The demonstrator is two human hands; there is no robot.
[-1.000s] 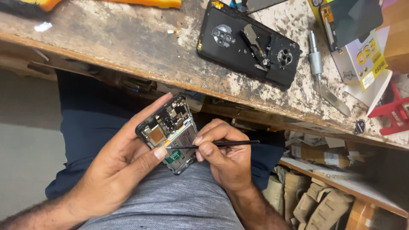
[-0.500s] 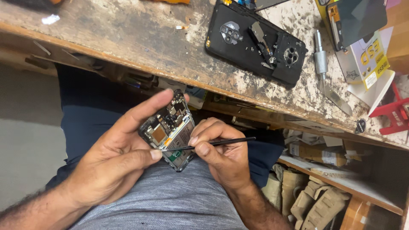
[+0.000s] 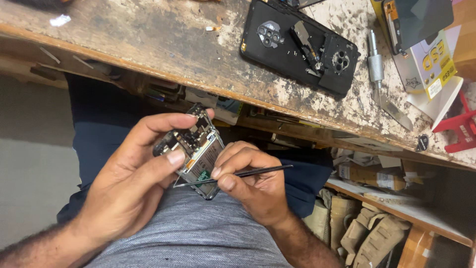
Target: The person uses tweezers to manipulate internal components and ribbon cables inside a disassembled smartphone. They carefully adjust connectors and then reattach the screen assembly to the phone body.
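Hands work low over the lap, below the edge of the bench [image 3: 148, 39]. The left hand [image 3: 134, 183] is wrapped around an opened phone [image 3: 196, 149], fingers behind it and thumb pressed across its lower face, so the bare circuit board and battery side tilt up toward the wearer. The right hand [image 3: 248, 183] is pinched shut on a thin black pry tool [image 3: 238, 174], held like a pen, nearly level, its pointed tip lying against the lower edge of the phone just beside the left thumb.

Up on the scarred, paint-flecked bench lies a black phone back cover [image 3: 297, 47] with its camera ring and a few loose metal parts resting on it (well apart from the hands). To its right sits a metal-handled scraper [image 3: 382, 84], blade pointing toward the bench edge, and beyond that a yellow and white packet [image 3: 434, 64] and something red [image 3: 463, 131] at the frame's edge.
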